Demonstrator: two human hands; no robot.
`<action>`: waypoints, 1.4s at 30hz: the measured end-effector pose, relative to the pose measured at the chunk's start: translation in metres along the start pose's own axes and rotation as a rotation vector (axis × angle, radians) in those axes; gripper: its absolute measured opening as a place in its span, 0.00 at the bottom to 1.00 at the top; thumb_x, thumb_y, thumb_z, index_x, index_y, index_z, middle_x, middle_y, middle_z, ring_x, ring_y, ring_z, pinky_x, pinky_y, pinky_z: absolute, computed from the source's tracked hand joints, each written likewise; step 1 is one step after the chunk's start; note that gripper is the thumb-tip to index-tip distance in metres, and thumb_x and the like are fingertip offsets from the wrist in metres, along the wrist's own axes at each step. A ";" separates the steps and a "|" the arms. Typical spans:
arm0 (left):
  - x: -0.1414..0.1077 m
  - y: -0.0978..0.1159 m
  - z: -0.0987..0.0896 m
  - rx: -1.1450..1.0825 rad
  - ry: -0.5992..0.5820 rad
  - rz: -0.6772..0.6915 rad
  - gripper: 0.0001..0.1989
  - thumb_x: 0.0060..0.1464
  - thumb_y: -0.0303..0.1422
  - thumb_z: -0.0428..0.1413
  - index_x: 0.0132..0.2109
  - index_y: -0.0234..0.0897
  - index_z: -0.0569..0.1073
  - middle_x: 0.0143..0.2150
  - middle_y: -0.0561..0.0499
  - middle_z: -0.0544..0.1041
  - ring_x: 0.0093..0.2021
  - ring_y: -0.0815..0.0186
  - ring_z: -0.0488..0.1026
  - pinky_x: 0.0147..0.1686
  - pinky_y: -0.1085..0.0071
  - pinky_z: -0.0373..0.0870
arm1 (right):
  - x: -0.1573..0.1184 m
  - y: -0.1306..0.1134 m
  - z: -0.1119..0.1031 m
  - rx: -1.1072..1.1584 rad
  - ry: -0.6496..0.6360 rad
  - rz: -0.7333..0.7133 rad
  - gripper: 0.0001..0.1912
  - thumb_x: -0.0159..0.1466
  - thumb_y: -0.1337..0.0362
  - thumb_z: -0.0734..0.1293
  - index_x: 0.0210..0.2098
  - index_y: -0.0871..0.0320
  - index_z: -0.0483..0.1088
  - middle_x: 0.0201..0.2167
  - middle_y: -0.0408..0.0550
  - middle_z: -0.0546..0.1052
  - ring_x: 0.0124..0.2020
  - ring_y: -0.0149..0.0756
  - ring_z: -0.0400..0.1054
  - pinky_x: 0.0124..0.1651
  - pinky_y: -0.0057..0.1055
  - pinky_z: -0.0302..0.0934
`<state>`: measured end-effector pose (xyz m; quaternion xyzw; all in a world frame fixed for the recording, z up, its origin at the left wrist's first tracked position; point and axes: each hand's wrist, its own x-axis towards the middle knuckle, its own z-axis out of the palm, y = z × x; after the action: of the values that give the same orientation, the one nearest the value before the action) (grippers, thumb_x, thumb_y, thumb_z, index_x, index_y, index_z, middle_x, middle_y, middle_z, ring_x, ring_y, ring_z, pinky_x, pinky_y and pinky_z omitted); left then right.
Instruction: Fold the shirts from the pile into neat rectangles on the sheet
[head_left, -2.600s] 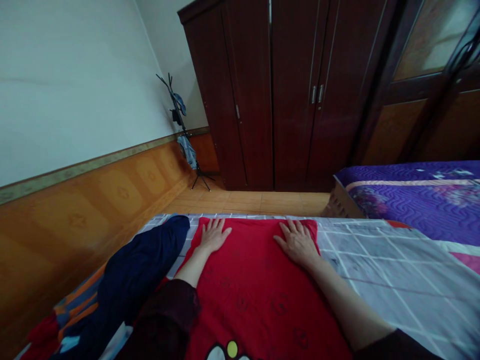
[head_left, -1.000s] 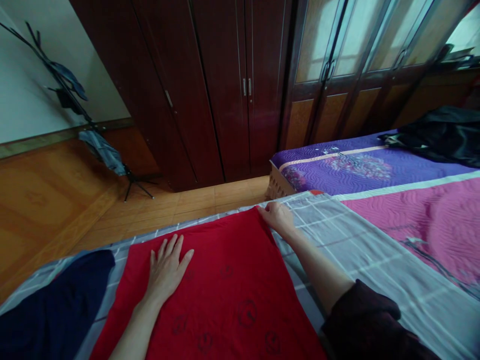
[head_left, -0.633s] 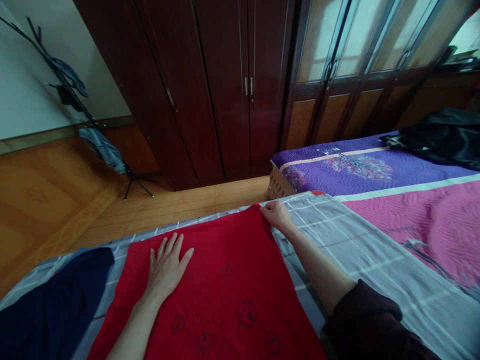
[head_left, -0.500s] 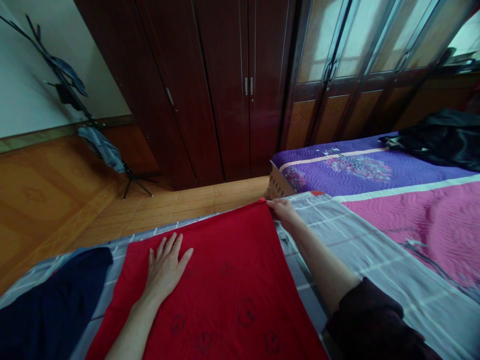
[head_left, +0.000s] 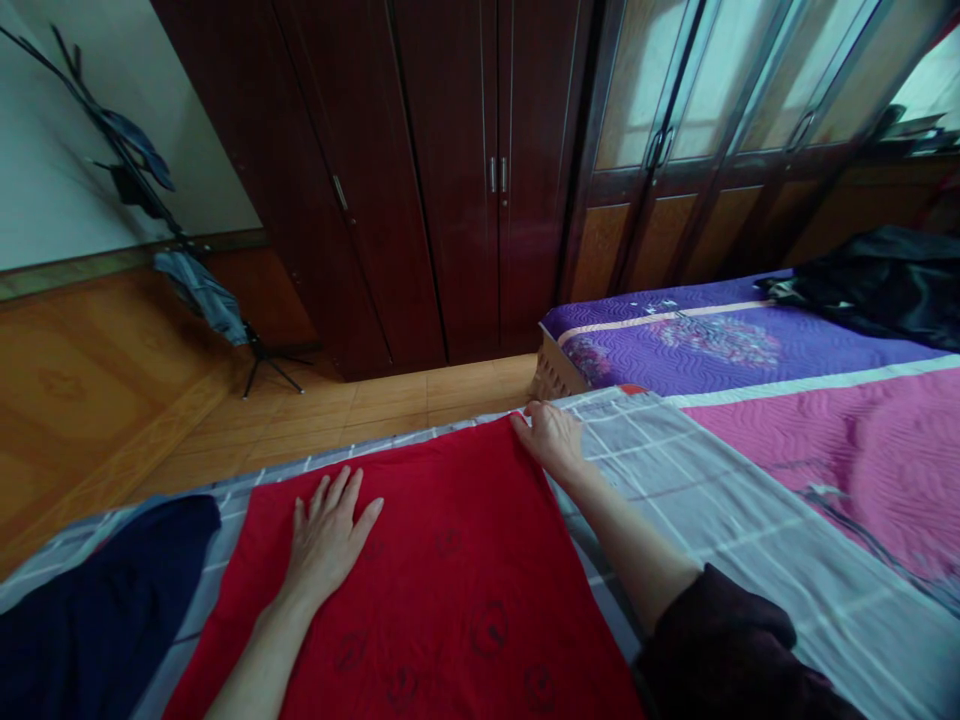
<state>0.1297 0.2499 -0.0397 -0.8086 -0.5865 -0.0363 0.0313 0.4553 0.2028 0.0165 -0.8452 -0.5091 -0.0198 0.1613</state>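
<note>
A: Where does the red cloth [head_left: 442, 510] lie?
B: Spread over the grey checked bed [head_left: 697, 500], its top edge running near the bed's far edge. The near end runs out of view. A dark blue cloth [head_left: 112, 600] lies towards the bed's left side, with a strip of sheet between the two.
A: And the hands?
B: The left hand [head_left: 326, 545] is palm down on the red cloth, a little in from its far left corner, fingers stretched and spread, gripping nothing. The right hand [head_left: 553, 438] is at the far right corner, its fingers partly curled. They meet the corner, but I cannot tell whether they pinch it.
A: How would you do this part well?
B: I'd let the left palm work as a weight, pressing evenly so the fabric doesn't slide. At the right corner, I'd draw gently outward, along the top edge, until that edge runs straight.
A: Anything to avoid?
B: Tugging hard. Thin-looking fabric like this would probably stretch or skew, and small ripples show around the dark prints. A light, flat stroke should suit those better.
</note>
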 end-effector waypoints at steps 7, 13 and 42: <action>-0.001 0.002 -0.001 -0.008 0.006 -0.011 0.31 0.61 0.46 0.38 0.66 0.35 0.54 0.68 0.47 0.52 0.67 0.50 0.47 0.62 0.44 0.45 | -0.001 -0.003 0.012 -0.037 -0.002 -0.001 0.19 0.65 0.52 0.58 0.40 0.59 0.73 0.41 0.55 0.76 0.40 0.43 0.71 0.38 0.32 0.59; -0.001 0.002 -0.001 -0.005 0.010 -0.007 0.31 0.61 0.46 0.38 0.66 0.34 0.55 0.68 0.47 0.52 0.67 0.50 0.47 0.62 0.44 0.45 | 0.003 0.001 0.020 -0.038 -0.021 0.025 0.18 0.65 0.54 0.57 0.41 0.57 0.73 0.41 0.54 0.76 0.42 0.43 0.71 0.38 0.33 0.59; -0.001 0.002 -0.002 -0.015 -0.037 0.039 0.33 0.61 0.49 0.39 0.68 0.40 0.46 0.69 0.46 0.46 0.68 0.47 0.41 0.62 0.45 0.41 | -0.049 -0.051 0.024 0.019 -0.207 -0.301 0.46 0.61 0.40 0.57 0.63 0.74 0.52 0.64 0.72 0.51 0.65 0.63 0.42 0.62 0.52 0.39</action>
<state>0.1311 0.2483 -0.0376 -0.8207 -0.5707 -0.0251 0.0153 0.3844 0.1895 -0.0028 -0.7556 -0.6437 0.0482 0.1113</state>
